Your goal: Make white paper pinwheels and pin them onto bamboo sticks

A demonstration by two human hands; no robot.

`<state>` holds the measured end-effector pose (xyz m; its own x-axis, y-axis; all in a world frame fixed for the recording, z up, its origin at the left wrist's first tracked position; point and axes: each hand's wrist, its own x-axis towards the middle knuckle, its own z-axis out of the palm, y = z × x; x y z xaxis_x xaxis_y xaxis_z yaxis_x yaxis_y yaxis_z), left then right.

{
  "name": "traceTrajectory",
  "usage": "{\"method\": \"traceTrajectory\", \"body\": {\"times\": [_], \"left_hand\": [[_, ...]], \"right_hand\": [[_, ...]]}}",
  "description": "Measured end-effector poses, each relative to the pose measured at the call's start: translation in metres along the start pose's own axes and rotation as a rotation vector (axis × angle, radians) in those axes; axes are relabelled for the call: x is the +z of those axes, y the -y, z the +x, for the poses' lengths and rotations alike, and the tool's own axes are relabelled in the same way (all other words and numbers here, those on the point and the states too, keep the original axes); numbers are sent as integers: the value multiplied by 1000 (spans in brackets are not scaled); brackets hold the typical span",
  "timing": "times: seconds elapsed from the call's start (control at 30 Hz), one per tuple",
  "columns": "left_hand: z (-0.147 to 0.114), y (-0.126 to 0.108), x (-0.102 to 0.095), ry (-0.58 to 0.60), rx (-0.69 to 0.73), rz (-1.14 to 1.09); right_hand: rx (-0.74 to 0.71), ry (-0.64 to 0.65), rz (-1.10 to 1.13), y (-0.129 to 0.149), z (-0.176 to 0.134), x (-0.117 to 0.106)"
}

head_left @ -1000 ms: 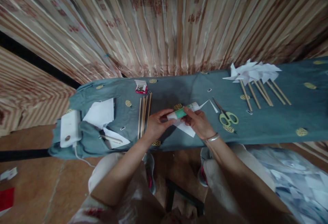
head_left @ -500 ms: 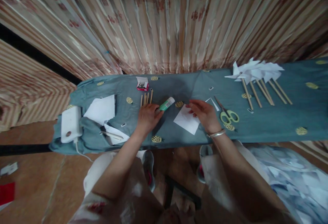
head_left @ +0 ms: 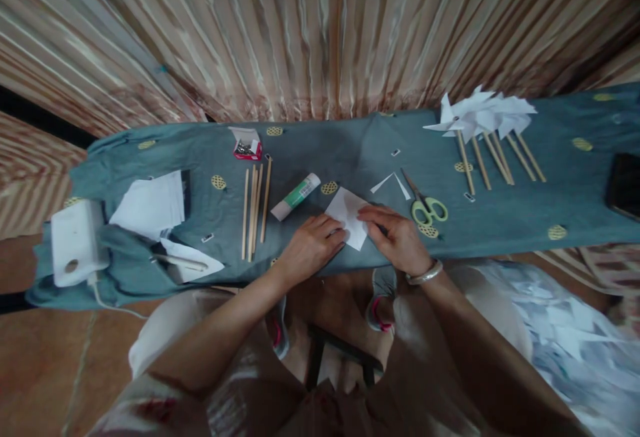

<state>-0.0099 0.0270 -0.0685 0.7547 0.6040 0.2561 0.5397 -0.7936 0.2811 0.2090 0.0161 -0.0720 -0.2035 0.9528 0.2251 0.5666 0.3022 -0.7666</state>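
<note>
Cloth (head_left: 500, 217) was topped at right by seemingly finished pinwheels (head_left: 484, 116); a paper stack (head_left: 150, 205) and loose sticks (head_left: 257, 208) were left unassembled; by the left hand (head_left: 313, 247) and right hand (head_left: 399, 237), both narrowly curled, any pinch indiscernible, a square sheet (head_left: 347, 212) was touched mid-cloth, no blades visible

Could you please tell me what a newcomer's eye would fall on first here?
Probably the white paper pinwheels on sticks, bunched toward the right of the cloth-covered table. Next might come the white paper sheet near the middle, touched by the left hand and right hand. Green-handled scissors lie right of it.
</note>
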Motion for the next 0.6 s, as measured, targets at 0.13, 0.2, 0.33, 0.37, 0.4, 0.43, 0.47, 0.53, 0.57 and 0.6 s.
{"method": "traceTrajectory", "body": {"times": [0.13,0.2,0.33,0.37,0.4,0.43,0.47,0.53,0.57,0.6], "left_hand": [[0,1,3,-29,37,38],[-1,1,3,-41,57,76],[-2,1,2,-43,59,86],[-2,1,3,-44,52,72],[-2,2,3,-45,43,57],[-2,1,3,-47,32,41],[-2,1,3,-48,22,28],[-1,1,4,-52,6,10],[0,0,4,-55,1,5],[1,0,4,-61,-1,3]], "right_hand": [[-25,36,-31,-2,-1,-1],[-28,41,-24,-2,-1,-2],[-18,45,17,-5,-4,-1],[-10,47,30,-5,-5,-1],[-1,51,44,-5,-6,-1],[10,54,57,-5,-7,-1],[22,54,70,-5,-7,0],[49,49,93,-3,-8,0],[61,46,102,-2,-8,1],[70,43,109,-1,-7,1]]}}
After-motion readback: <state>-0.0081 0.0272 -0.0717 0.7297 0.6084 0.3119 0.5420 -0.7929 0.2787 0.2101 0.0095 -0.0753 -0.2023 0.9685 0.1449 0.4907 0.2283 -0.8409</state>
